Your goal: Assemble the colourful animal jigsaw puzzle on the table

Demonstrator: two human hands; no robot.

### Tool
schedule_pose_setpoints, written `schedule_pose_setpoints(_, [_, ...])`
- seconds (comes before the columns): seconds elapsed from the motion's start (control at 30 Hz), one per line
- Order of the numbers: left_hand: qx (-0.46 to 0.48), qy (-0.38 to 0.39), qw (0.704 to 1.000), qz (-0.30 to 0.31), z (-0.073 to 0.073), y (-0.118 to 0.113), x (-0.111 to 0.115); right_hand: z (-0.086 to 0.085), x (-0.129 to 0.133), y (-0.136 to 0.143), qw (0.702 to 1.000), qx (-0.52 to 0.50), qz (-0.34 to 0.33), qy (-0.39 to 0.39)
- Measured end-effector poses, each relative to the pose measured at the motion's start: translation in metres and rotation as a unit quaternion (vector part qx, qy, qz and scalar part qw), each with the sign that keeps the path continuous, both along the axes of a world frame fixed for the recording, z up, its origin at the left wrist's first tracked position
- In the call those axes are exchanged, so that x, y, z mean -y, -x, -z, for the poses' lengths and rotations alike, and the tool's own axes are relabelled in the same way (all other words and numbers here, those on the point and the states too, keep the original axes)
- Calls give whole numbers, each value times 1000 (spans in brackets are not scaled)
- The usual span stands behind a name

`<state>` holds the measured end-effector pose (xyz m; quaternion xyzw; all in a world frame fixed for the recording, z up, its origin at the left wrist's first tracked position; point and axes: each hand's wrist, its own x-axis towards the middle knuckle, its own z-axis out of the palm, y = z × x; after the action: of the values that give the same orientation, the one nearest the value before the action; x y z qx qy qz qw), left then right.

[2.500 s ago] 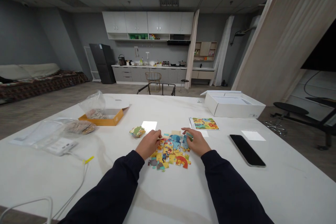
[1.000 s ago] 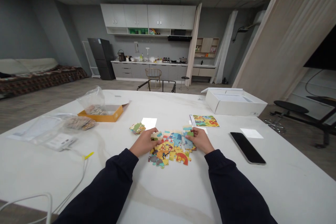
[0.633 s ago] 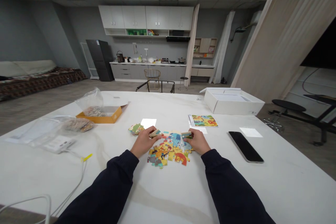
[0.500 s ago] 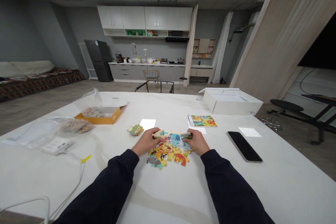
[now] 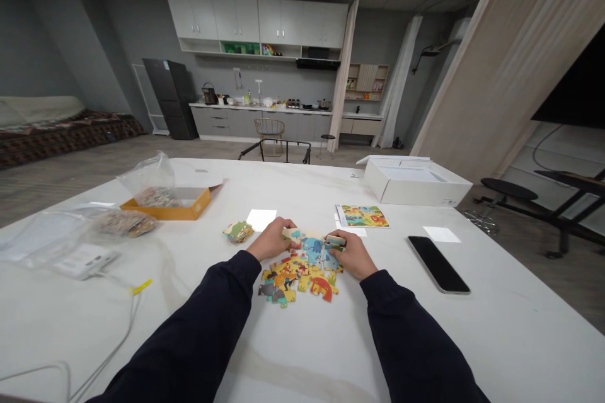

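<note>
A partly joined jigsaw puzzle (image 5: 297, 277) with bright cartoon animals lies on the white table in front of me. At its upper left, my left hand (image 5: 273, 239) pinches a pale puzzle piece (image 5: 293, 235). My right hand (image 5: 352, 254) is at the upper right edge, its fingers closed on another puzzle piece (image 5: 335, 240) held tilted. Blue elephant pieces (image 5: 312, 250) show between the two hands. Left of my left hand sits a small pile of puzzle pieces (image 5: 237, 232). My fingers partly cover the puzzle's upper edge.
A picture card (image 5: 363, 215) lies beyond my right hand, with a black phone (image 5: 438, 264) farther right. At the back right stands a white box (image 5: 416, 181). On the left are a yellow box (image 5: 195, 205), bagged pieces (image 5: 123, 223) and a white adapter (image 5: 87, 262) with cables.
My left hand has moved inward and slightly up along the puzzle's top edge with its piece. The right hand has shifted little, its piece now tilted differently. The whole view has shifted slightly.
</note>
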<state>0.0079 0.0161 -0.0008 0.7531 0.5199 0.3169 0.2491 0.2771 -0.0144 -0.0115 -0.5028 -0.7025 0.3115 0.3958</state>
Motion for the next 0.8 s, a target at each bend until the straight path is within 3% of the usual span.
schedule_pose_setpoints(0.2, [116, 18, 991, -67, 0, 7, -1, 0, -1, -1, 999, 27, 30, -1])
schedule_pose_setpoints(0.3, [114, 52, 992, -3, -7, -3, -3, 2, -1, 0, 1000, 23, 19, -6])
schedule_pose_setpoints(0.43, [18, 88, 992, 86, -16, -29, -10, 0, 2, 1, 999, 14, 4, -29])
schedule_pose_setpoints(0.63, [-10, 100, 990, 100, -15, -53, -20, -9, 4, 0, 995, -8, 40, -86])
schedule_pose_setpoints(0.8, [31, 94, 992, 78, -14, -50, -23, -2, -2, 2, 995, -82, 59, -9])
